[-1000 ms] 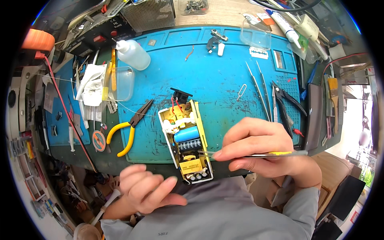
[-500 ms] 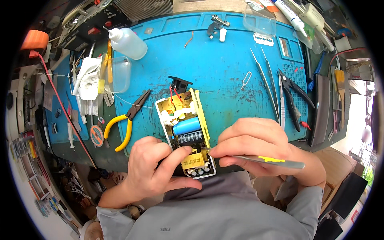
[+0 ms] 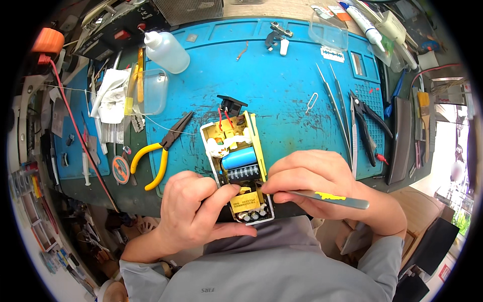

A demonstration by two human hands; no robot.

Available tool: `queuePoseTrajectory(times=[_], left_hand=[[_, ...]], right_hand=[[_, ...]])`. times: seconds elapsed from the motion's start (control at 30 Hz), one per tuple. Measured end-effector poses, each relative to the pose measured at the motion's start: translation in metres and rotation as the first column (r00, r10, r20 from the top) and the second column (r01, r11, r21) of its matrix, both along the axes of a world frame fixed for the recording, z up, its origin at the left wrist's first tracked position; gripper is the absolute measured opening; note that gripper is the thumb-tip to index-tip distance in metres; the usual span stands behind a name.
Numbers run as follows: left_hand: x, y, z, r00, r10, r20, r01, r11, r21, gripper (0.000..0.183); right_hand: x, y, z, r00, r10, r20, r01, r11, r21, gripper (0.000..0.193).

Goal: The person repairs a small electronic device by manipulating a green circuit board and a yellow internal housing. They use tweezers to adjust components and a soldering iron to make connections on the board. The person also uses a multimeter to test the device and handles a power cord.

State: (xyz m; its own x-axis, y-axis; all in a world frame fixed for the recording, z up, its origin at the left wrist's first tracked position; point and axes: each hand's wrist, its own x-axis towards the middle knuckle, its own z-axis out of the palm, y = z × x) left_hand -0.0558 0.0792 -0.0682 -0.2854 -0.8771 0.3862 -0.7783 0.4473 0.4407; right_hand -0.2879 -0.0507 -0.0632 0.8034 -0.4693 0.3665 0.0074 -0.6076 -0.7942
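An opened power adapter (image 3: 205, 146) with a pale yellow-white case tilts over the mat's near edge, its circuit parts exposed. Inside are a blue cylindrical capacitor (image 3: 239, 158), a black one (image 3: 243, 173) and a yellow-wrapped transformer (image 3: 245, 203). Red wires run from its far end to a black power socket (image 3: 232, 104). My left hand (image 3: 193, 206) grips the adapter's near left side, a fingertip inside by the transformer and the thumb at the near end. My right hand (image 3: 314, 178) pinches grey metal tweezers (image 3: 347, 202) marked with yellow; their tips reach the adapter's right inner side, partly hidden by fingers.
Yellow-handled pliers (image 3: 158, 163) lie left of the adapter. Farther left are a clear plastic box (image 3: 153, 90) and a squeeze bottle (image 3: 168, 53). To the right lie long tweezers (image 3: 332, 100), black cutters (image 3: 370, 126) and a SIM pin (image 3: 312, 102) on the blue mat (image 3: 282, 126).
The tweezers' rear end has swung slightly left and toward me in my right hand. The view has shifted a little; both hands keep their places at the adapter.
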Motion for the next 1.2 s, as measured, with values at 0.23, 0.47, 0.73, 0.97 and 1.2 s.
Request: queuePoseTrajectory(times=[0.23, 0.47, 0.73, 0.97, 1.2], left_hand=[[-0.0007, 0.0006, -0.0019, 1.0, 0.006, 0.013, -0.006, 1.0, -0.007, 0.072], [-0.0011, 0.0015, 0.0006, 0.999, 0.016, 0.034, -0.016, 1.0, 0.006, 0.072], [0.0008, 0.0026, -0.0055, 0.999, -0.005, 0.04, 0.006, 0.999, -0.034, 0.087], [0.0009, 0.003, -0.0047, 1.0, 0.007, -0.007, -0.008, 0.999, -0.035, 0.073], [0.0012, 0.0041, -0.0047, 1.0, -0.007, -0.008, 0.006, 0.999, -0.033, 0.071]], right_hand=[[-0.0007, 0.0005, -0.0001, 1.0, -0.012, -0.016, 0.011, 0.999, -0.037, 0.02], [-0.0008, 0.0005, 0.0003, 1.0, -0.007, -0.019, 0.006, 0.999, -0.046, 0.021], [-0.0012, -0.0001, 0.0002, 1.0, 0.005, -0.026, -0.006, 0.999, -0.043, 0.021], [-0.0022, -0.0012, -0.0011, 0.999, -0.004, 0.038, 0.006, 0.999, -0.051, 0.023], [-0.0086, -0.0053, 0.0028, 0.989, -0.025, 0.146, 0.037, 0.997, -0.075, 0.027]])
